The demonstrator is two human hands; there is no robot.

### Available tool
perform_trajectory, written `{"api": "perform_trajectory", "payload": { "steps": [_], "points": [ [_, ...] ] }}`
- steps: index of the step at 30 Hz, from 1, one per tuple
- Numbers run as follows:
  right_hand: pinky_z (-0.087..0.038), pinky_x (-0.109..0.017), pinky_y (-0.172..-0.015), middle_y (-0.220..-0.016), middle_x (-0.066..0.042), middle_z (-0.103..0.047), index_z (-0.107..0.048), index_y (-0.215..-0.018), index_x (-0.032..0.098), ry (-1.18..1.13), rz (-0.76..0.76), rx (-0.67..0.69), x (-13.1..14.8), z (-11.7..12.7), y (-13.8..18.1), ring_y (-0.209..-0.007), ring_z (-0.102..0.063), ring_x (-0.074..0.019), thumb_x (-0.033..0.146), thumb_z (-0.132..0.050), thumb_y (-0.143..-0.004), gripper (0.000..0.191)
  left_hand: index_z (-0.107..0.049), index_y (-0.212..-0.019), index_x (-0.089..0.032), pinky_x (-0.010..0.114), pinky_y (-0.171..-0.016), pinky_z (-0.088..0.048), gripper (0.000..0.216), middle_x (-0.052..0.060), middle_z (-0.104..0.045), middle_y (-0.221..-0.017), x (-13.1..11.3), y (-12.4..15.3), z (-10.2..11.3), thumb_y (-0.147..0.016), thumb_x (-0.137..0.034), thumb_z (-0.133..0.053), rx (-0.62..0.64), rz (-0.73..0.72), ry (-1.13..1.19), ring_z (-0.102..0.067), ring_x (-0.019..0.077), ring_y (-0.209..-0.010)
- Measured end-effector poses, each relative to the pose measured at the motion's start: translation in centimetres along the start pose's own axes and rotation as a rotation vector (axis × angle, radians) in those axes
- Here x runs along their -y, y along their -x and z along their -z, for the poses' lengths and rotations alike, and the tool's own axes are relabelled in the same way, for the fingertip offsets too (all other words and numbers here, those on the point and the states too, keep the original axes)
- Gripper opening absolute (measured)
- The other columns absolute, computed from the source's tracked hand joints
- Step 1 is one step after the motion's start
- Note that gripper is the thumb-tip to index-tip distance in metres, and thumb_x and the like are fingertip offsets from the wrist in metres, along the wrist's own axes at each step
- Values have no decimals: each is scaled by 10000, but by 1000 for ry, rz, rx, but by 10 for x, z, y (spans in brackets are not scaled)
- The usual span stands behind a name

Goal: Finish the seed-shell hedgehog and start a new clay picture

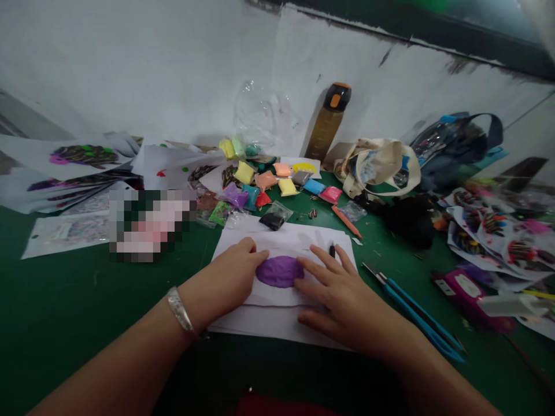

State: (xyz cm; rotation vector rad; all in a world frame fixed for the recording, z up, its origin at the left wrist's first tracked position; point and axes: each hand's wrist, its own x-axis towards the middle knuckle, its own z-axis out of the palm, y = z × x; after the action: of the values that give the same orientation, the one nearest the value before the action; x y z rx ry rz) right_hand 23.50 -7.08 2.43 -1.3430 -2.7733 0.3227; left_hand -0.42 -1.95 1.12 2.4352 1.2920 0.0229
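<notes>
A flattened purple oval of modelling clay (280,271) lies on white paper sheets (277,320) in front of me. My left hand (229,274) rests at the clay's left edge, its thumb tip touching the clay. The fingers of that hand are curled in, and whatever they may hold is hidden. From the right, my right hand (336,289) reaches over the paper with fingers spread, two fingertips against the clay's right edge. A black pen (332,249) shows partly behind those fingers.
Colourful clay packets (266,182) lie behind the paper. Blue-handled scissors (416,312) and an orange stick-like tool (347,222) are on the green table (78,312). A bottle (327,124) and cloth bag (377,164) stand at the wall. Decorated sheets (82,156) pile up left.
</notes>
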Motion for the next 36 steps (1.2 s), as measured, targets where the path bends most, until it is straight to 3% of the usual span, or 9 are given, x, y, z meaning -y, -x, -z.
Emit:
{"api": "perform_trajectory", "payload": {
  "steps": [5,27,32,36],
  "points": [
    [-48,-655,-1087,-1498,-57,-341,-591,-1206,303,10,-27,-18,0,0,0,-1409,-142,-360,534,-480,-881,414,-523,-1305,-206,302,-802,-452,471,86,-533,-1057,0,0,1,-877,-86,-367,4,16,-14,-566,190,-876],
    [-66,-653,-1089,-1518,-61,-299,-503,-1324,322,16,-94,37,-10,-3,-2,-1410,-139,-360,648,-386,-867,574,-499,-1338,-189,294,-786,-449,495,95,-516,-1067,-2,-1,4,-882,-98,-329,46,37,5,-553,180,-846],
    [-66,-665,-1079,-1534,-95,-247,-411,-1398,293,48,-177,-22,-16,-7,-3,-1411,-122,-369,639,-401,-863,638,-495,-1343,-198,290,-802,-442,512,85,-514,-1049,-1,-2,3,-876,-78,-322,38,23,11,-550,176,-850],
    [-74,-658,-1084,-1535,-83,-248,-417,-1393,302,21,-135,21,-15,-10,-5,-1409,-133,-369,655,-380,-863,638,-491,-1347,-198,296,-804,-444,513,90,-512,-1075,-1,-2,3,-878,-82,-320,42,43,9,-554,177,-849]
  ]
}}
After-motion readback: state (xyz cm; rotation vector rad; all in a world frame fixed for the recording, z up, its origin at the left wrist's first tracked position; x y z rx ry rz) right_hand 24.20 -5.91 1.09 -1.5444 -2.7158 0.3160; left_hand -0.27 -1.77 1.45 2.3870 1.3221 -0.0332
